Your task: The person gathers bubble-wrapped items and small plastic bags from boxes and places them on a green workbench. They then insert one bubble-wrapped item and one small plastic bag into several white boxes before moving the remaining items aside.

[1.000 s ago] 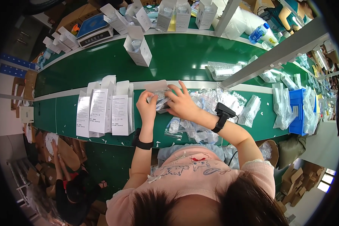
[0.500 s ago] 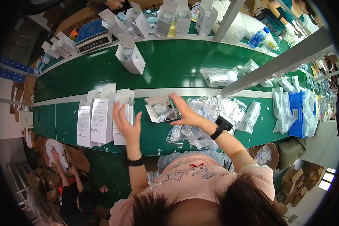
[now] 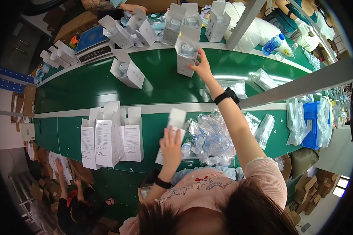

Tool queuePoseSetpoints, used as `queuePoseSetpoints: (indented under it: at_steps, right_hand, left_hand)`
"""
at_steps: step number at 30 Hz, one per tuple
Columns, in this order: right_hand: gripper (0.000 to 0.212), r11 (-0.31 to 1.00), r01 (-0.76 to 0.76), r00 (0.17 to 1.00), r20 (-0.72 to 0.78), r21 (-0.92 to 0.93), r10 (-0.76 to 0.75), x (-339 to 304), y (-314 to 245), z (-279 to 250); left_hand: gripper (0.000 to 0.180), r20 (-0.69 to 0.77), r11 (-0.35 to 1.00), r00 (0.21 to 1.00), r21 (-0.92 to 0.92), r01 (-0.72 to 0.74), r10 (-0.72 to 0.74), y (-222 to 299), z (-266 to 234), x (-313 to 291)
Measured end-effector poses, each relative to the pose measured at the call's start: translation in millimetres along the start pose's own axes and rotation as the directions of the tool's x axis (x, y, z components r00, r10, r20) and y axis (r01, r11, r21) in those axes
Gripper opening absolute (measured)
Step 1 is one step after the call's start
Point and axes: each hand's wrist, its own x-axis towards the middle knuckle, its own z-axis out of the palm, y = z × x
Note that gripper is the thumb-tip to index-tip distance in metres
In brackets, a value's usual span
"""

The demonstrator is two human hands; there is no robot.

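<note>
The right hand (image 3: 202, 69) holds a filled box (image 3: 183, 65) on the far desk (image 3: 161, 88). The blurred left hand (image 3: 171, 149) partly hides the near box (image 3: 177, 118); its grip cannot be determined.

Upright white rectangular cardboard boxes (image 3: 104, 143) stand left of clear plastic packets (image 3: 210, 139) heaped on a green worktable (image 3: 70, 135), a blue plastic bin (image 3: 310, 131) farther right.

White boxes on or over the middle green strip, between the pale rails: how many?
2: a left box, standing with its flap up, and a right box, in the grip of the right hand. The grey post could hide more.
</note>
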Motion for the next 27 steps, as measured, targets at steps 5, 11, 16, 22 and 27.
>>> queuePoseSetpoints:
  at_steps: [5, 11, 16, 22, 27]
  right_hand:
    - [0.094, 0.826, 0.212, 0.975, 0.051, -0.522, -0.218, -7, -5, -19]
    - [0.089, 0.137, 0.109, 0.945, 0.145, -0.985, 0.293, -89, -22, -45]
    - [0.079, 0.002, 0.092, 0.984, 0.091, -0.996, 0.151, -115, 35, -61]
    - [0.078, 0.816, -0.07, 0.997, -0.072, -0.574, 0.035, -117, -77, -45]
    - [0.079, 0.94, 0.298, 0.871, -0.449, 0.163, -0.199, -146, -163, -19]
  left_hand:
    - [0.077, 0.19, 0.913, 0.981, -0.39, 0.117, -0.045, -17, 13, 16]
    - [0.077, 0.325, 0.828, 0.941, -0.499, 0.256, -0.095, -56, 62, 30]
    - [0.082, 0.137, 0.454, 0.99, -0.885, 0.106, 0.035, -54, 56, 50]
    - [0.086, -0.289, 0.74, 0.957, -0.65, -0.171, -0.032, -31, -30, 62]
    - [0.073, -0.278, 0.73, 0.96, -0.66, -0.177, -0.019, -22, -16, 57]
